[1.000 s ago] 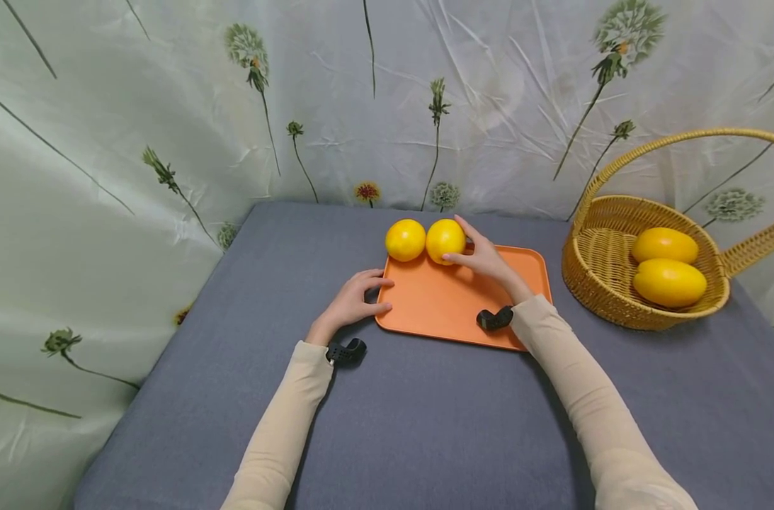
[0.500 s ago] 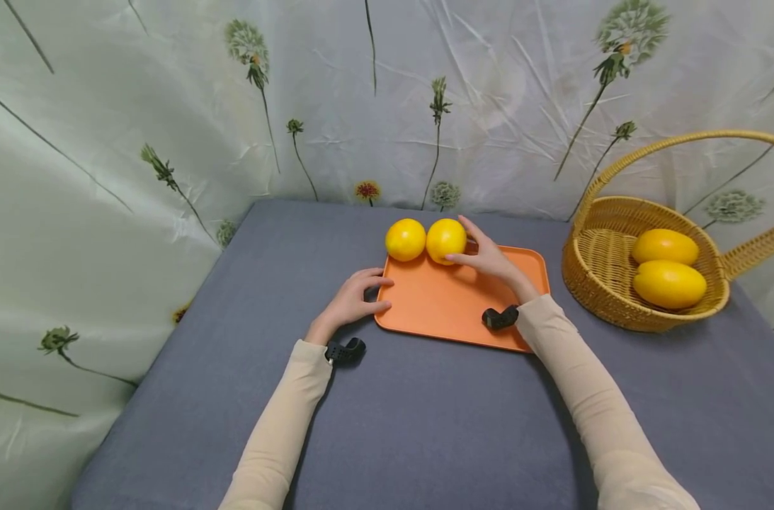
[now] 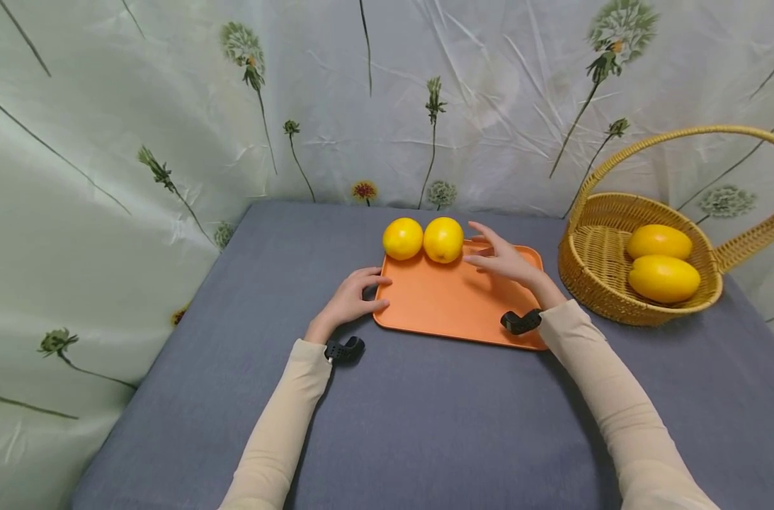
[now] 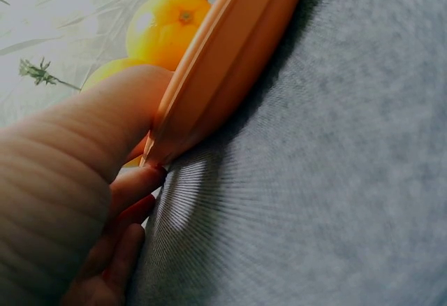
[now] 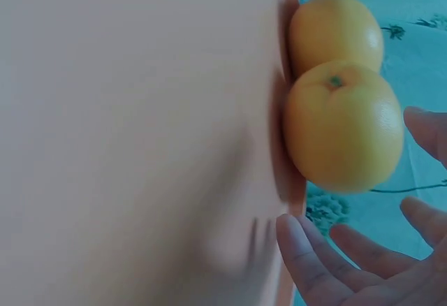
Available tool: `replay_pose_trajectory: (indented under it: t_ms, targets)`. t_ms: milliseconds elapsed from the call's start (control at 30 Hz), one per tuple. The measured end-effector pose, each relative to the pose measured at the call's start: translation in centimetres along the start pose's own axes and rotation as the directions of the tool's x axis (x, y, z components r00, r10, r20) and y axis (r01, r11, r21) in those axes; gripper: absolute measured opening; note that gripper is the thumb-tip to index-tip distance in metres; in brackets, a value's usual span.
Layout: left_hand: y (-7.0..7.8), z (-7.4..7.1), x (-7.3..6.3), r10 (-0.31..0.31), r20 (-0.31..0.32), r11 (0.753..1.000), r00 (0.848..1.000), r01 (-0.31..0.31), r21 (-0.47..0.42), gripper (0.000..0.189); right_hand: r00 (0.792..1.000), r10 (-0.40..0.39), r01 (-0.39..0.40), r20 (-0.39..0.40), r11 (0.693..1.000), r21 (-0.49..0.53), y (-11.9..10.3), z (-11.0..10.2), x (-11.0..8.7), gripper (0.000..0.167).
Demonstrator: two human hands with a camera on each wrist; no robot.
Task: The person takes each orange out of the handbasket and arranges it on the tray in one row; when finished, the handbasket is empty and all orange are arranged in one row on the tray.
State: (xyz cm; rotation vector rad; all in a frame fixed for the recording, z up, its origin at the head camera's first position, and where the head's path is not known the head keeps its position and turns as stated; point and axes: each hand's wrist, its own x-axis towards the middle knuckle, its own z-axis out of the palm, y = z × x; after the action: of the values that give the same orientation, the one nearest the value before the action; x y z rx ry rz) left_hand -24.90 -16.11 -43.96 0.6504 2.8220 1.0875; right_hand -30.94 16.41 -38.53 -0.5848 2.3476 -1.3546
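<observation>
An orange plastic tray (image 3: 434, 301) lies flat, two round yellow-orange oranges side by side along its back left edge. My left hand (image 3: 348, 299) holds the tray's left rim, its thumb over the edge in the left wrist view. Just right of the right-hand orange (image 3: 443, 240), my right hand (image 3: 506, 261) hovers over the tray with fingers spread and nothing in them. A small gap shows between that orange and the fingertips (image 5: 290, 232) in the right wrist view. The left-hand orange (image 3: 402, 239) stands against its neighbour.
A wicker basket (image 3: 590, 297) with a tall arched handle stands right of the tray, holding two oblong yellow fruits (image 3: 663, 278) like mangoes. A grey cloth (image 3: 425, 425) covers the table. Behind it hangs a pale curtain (image 3: 336, 85) with a dandelion print.
My right hand has let go of the right-hand orange and drawn back to the right, its fingers spreading. The left hand stays at the tray rim, and both oranges keep their places.
</observation>
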Motion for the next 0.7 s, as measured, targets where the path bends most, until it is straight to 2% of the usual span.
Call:
replay_pose_trajectory:
  t_ms: [300, 700]
  targets:
    - [0.0, 0.0, 0.1, 0.009, -0.003, 1.000, 1.000, -0.009, 0.011, 0.045, 1.000, -0.007, 0.007, -0.007, 1.000, 0.009, 0.0, -1.3, -2.3, 0.071]
    - [0.1, 0.1, 0.0, 0.019, -0.010, 1.000, 1.000, -0.019, 0.019, 0.045, 0.993, -0.040, 0.038, -0.110, 0.999, -0.026, 0.2, -1.9, -5.6, 0.062]
